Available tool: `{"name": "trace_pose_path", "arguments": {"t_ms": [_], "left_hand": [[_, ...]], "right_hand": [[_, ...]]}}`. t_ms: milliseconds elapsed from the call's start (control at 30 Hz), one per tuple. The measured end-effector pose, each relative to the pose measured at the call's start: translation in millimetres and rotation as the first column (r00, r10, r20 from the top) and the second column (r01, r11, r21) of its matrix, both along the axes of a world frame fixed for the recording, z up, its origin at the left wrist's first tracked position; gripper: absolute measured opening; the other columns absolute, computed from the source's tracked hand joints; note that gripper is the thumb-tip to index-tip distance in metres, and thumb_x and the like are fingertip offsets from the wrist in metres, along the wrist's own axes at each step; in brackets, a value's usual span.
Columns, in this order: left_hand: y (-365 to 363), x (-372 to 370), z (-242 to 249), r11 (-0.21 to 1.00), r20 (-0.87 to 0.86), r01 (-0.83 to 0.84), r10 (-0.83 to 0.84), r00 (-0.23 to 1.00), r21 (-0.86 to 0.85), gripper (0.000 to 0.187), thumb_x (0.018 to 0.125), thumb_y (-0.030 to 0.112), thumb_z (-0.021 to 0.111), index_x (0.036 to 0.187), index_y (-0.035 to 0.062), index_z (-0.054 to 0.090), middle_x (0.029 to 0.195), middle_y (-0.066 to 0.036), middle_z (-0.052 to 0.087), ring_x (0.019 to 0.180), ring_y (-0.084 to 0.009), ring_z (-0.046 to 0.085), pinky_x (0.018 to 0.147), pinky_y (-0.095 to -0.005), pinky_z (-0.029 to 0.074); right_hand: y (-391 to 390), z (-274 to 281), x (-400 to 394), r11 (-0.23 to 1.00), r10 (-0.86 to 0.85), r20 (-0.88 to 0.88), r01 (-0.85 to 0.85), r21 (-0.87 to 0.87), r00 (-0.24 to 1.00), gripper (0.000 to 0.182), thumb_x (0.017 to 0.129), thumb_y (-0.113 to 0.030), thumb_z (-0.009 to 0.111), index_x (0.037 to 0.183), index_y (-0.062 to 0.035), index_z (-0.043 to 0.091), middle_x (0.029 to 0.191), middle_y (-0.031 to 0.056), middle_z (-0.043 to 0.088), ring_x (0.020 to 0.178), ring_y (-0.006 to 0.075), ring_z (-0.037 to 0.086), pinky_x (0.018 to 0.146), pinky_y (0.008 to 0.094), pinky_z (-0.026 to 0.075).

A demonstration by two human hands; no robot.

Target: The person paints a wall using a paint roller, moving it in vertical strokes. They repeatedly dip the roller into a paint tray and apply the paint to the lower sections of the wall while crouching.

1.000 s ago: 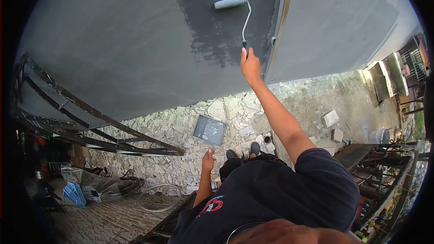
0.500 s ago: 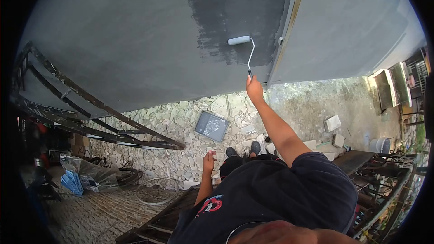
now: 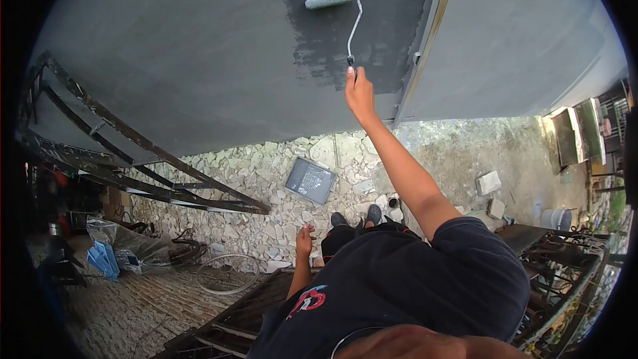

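Note:
My right hand (image 3: 359, 95) is closed around the dark handle of a paint roller (image 3: 328, 0). The roller's pale sleeve lies against a patch of darker grey paint (image 3: 392, 20) on the grey wall (image 3: 179, 46). A bent white wire frame links sleeve and handle. Low at my side, my left hand (image 3: 305, 240) has its fingers curled in, with nothing visible in them. In front of my feet a grey paint tray (image 3: 310, 181) with light paint marks rests on broken stones, apart from both hands.
A dark metal ladder (image 3: 166, 159) leans at the left. A light strip (image 3: 430, 33) runs up the wall right of the dark patch. Stone blocks (image 3: 488, 183) and a bucket (image 3: 557, 217) stand at the right. A hoop-shaped hose (image 3: 229, 290) and blue item (image 3: 102, 259) lie lower left.
My right hand has pushed the roller up the wall and slightly left, over the dark painted patch. My left hand has barely moved.

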State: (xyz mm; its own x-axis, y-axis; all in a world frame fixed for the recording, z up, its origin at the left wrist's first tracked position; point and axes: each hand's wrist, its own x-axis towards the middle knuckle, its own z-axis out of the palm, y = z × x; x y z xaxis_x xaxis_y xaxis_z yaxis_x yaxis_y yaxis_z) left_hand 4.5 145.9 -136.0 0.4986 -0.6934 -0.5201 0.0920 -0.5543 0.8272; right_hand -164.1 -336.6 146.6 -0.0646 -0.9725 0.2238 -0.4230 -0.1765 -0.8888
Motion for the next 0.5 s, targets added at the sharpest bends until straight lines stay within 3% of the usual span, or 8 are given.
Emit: {"name": "trace_pose_path", "arguments": {"t_ms": [133, 367, 500], "left_hand": [[0.2, -0.3, 6.0, 0.999, 0.0, -0.026, 0.026, 1.0, -0.025, 0.06, 0.109, 0.049, 0.041, 0.116, -0.0047, 0.066, 0.103, -0.015, 0.07, 0.091, -0.0201, 0.068, 0.068, -0.0324, 0.059], [10.4, 10.2, 12.6, 0.998, 0.037, -0.053, 0.054, 0.998, -0.025, 0.06, 0.109, 0.05, 0.041, 0.115, -0.0044, 0.066, 0.102, -0.014, 0.07, 0.087, -0.0189, 0.068, 0.066, -0.031, 0.058], [11.3, 16.2, 10.5, 0.996, 0.039, -0.072, 0.074, 0.997, -0.046, 0.06, 0.109, 0.05, 0.041, 0.116, -0.0046, 0.065, 0.101, -0.014, 0.07, 0.081, -0.0192, 0.068, 0.066, -0.0311, 0.058]], "right_hand": [[-3.6, -20.9, 6.3, 0.999, 0.004, -0.077, -0.001, 0.041, 0.997, 0.041, 0.109, -0.042, 0.041, 0.109, -0.0021, 0.049, 0.081, 0.031, 0.066, 0.083, 0.0558, 0.063, 0.069, 0.0628, 0.046], [21.9, -143.3, -7.6, 0.976, 0.005, -0.193, 0.038, 0.215, 0.981, 0.042, 0.108, -0.042, 0.041, 0.108, -0.0017, 0.05, 0.085, 0.0347, 0.066, 0.083, 0.0575, 0.062, 0.071, 0.0655, 0.046], [32.9, -153.4, -11.1, 0.97, 0.006, -0.243, 0.053, 0.238, 0.97, 0.044, 0.108, -0.044, 0.039, 0.108, -0.0017, 0.051, 0.084, 0.0342, 0.067, 0.082, 0.058, 0.063, 0.072, 0.0655, 0.048]]}}
